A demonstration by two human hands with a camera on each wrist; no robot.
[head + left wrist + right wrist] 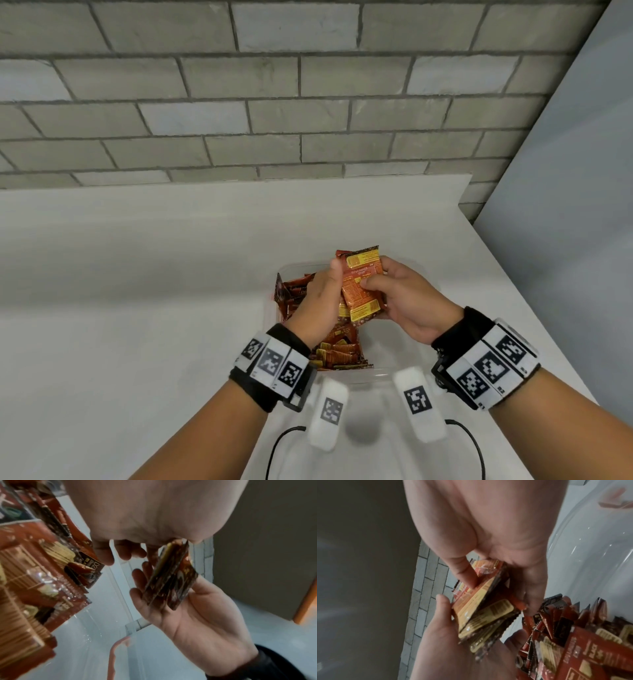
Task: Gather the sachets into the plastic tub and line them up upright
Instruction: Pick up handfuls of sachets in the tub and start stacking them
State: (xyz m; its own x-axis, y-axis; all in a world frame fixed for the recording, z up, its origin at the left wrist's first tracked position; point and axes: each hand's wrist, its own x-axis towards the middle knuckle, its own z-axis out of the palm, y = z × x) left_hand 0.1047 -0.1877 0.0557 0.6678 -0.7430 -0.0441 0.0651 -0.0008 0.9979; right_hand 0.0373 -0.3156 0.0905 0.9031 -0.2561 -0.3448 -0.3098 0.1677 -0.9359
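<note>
Black wristbands (274, 370) carry white blocks printed with black square codes.

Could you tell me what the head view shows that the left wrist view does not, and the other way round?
Only the head view shows the white counter, the brick wall, the marker bands on both wrists, and the orange printed face of the held stack of sachets. Only the left wrist view shows the stack edge-on, resting across the right hand's fingers. Both show the left hand and right hand holding that stack above the plastic tub, with more sachets in the tub.
</note>
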